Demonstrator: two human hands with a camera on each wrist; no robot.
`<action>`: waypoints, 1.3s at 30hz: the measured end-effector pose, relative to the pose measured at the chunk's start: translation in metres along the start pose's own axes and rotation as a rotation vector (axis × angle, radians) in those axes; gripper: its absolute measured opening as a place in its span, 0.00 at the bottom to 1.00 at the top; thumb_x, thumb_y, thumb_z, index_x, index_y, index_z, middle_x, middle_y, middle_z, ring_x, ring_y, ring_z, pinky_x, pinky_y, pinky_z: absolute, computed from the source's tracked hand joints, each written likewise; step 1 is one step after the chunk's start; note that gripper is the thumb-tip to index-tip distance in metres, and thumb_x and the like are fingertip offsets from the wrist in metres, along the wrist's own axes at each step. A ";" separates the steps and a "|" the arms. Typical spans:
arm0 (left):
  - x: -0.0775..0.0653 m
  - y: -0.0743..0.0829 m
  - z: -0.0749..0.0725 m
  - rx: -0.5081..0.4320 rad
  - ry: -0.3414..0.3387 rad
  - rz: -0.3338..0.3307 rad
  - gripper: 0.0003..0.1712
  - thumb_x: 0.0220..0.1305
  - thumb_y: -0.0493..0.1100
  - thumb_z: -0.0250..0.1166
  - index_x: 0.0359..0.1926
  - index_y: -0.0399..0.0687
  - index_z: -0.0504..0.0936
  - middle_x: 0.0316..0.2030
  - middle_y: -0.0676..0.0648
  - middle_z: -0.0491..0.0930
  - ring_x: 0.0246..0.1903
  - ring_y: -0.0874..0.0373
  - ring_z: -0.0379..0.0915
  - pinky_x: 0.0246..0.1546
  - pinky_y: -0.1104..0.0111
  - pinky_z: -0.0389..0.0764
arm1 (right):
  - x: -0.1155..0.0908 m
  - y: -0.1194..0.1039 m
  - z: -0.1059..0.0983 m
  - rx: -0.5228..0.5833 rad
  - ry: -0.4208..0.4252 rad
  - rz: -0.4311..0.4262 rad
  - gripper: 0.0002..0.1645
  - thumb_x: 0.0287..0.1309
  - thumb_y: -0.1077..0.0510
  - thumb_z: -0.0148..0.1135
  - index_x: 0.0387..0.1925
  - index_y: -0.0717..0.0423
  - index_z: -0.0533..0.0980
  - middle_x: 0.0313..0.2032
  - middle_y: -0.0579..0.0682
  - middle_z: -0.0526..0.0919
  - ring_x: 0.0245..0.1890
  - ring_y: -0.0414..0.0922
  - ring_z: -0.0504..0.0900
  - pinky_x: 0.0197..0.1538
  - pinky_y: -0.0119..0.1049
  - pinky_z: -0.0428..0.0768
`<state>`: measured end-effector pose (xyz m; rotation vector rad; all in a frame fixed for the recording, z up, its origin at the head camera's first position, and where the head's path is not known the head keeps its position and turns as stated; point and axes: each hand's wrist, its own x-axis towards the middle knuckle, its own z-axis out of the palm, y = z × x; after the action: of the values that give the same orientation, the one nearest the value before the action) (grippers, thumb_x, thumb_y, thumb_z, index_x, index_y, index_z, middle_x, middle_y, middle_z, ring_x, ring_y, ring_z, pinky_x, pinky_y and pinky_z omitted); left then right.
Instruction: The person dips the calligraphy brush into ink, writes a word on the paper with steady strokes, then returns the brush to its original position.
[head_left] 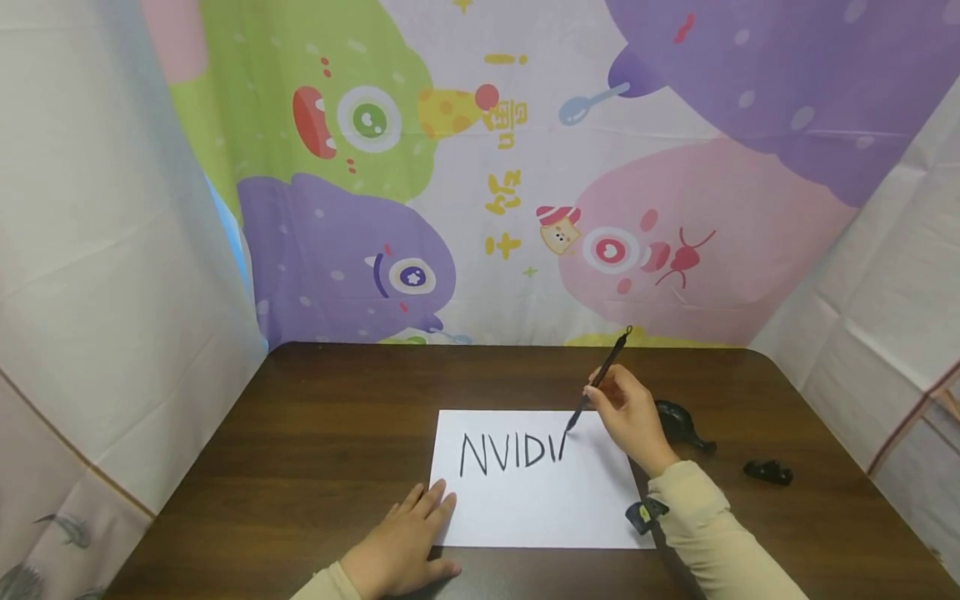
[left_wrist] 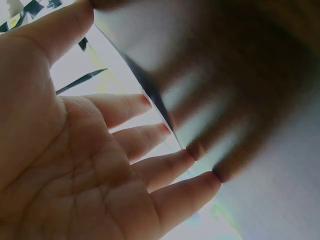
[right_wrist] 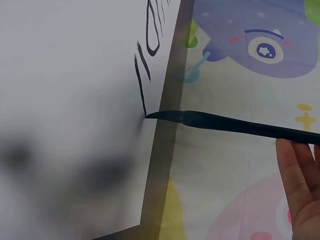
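A black writing brush (head_left: 600,379) is pinched in my right hand (head_left: 633,417), tilted with its handle up and to the right. Its dark tip (right_wrist: 155,116) meets the top end of a slanted stroke in the right wrist view. White paper (head_left: 525,508) lies on the table beneath, bearing the black letters NVIDI (head_left: 501,454) followed by that slanted stroke. My left hand (head_left: 405,533) lies spread at the paper's left edge, fingertips on the sheet and thumb by its lower corner. The left wrist view shows the palm (left_wrist: 75,170) with its fingers straight.
A dark, rounded object with a narrow end (head_left: 682,425) lies right of the paper, partly behind my right hand. A small black object (head_left: 768,472) sits farther right on the brown table (head_left: 300,433). A cartoon-printed curtain (head_left: 487,300) hangs along the back edge.
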<state>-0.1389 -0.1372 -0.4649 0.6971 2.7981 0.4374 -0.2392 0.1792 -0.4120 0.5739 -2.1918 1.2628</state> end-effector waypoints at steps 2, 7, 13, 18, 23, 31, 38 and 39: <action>0.000 0.000 0.000 0.001 0.001 -0.001 0.48 0.55 0.61 0.69 0.70 0.39 0.66 0.73 0.35 0.59 0.70 0.30 0.54 0.60 0.32 0.64 | 0.000 0.000 0.000 -0.001 -0.005 0.001 0.09 0.54 0.76 0.63 0.38 0.71 0.74 0.31 0.62 0.82 0.28 0.57 0.83 0.34 0.26 0.83; 0.000 0.000 0.000 0.009 0.005 -0.002 0.48 0.55 0.62 0.69 0.70 0.40 0.66 0.73 0.35 0.59 0.70 0.30 0.54 0.60 0.33 0.64 | -0.002 -0.001 -0.001 -0.011 -0.026 0.011 0.09 0.55 0.76 0.63 0.37 0.70 0.73 0.32 0.62 0.82 0.29 0.55 0.84 0.35 0.26 0.83; 0.000 0.000 0.000 0.010 0.002 -0.001 0.48 0.55 0.62 0.69 0.70 0.40 0.66 0.73 0.35 0.59 0.70 0.30 0.54 0.60 0.33 0.64 | -0.005 0.001 -0.002 -0.046 -0.036 0.016 0.09 0.54 0.75 0.64 0.37 0.69 0.74 0.32 0.60 0.82 0.29 0.50 0.83 0.35 0.27 0.83; 0.000 -0.001 0.001 0.010 0.006 0.002 0.48 0.55 0.62 0.69 0.70 0.39 0.66 0.72 0.35 0.59 0.70 0.30 0.54 0.60 0.33 0.64 | -0.009 0.020 0.000 -0.035 -0.044 0.031 0.09 0.55 0.74 0.64 0.38 0.67 0.74 0.32 0.58 0.83 0.30 0.50 0.84 0.36 0.27 0.83; 0.000 -0.001 0.001 0.015 0.010 0.002 0.48 0.55 0.62 0.69 0.69 0.39 0.66 0.72 0.35 0.60 0.70 0.30 0.55 0.60 0.33 0.65 | -0.011 0.034 -0.001 -0.020 -0.056 0.025 0.09 0.57 0.70 0.65 0.39 0.63 0.75 0.33 0.54 0.83 0.31 0.42 0.83 0.37 0.25 0.83; -0.001 0.001 0.000 0.005 0.004 -0.003 0.48 0.55 0.61 0.69 0.70 0.40 0.66 0.73 0.35 0.59 0.70 0.30 0.54 0.60 0.33 0.64 | -0.015 0.035 -0.006 0.010 -0.085 0.005 0.08 0.58 0.69 0.65 0.39 0.60 0.76 0.35 0.53 0.82 0.32 0.40 0.84 0.37 0.26 0.83; -0.001 0.001 0.000 0.003 0.005 -0.002 0.48 0.55 0.61 0.69 0.70 0.39 0.66 0.73 0.35 0.59 0.70 0.30 0.54 0.60 0.33 0.64 | -0.018 0.034 -0.010 -0.010 -0.106 -0.008 0.08 0.57 0.69 0.65 0.38 0.60 0.75 0.34 0.51 0.82 0.31 0.36 0.82 0.35 0.30 0.84; -0.001 0.001 0.000 0.002 0.005 -0.002 0.48 0.55 0.61 0.69 0.70 0.39 0.66 0.73 0.35 0.59 0.70 0.30 0.54 0.61 0.33 0.64 | -0.019 0.033 -0.011 -0.019 -0.109 -0.007 0.09 0.57 0.69 0.65 0.38 0.59 0.75 0.33 0.51 0.82 0.31 0.35 0.82 0.35 0.30 0.84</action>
<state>-0.1379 -0.1365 -0.4642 0.6940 2.8037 0.4371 -0.2423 0.2065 -0.4407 0.6565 -2.2865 1.2320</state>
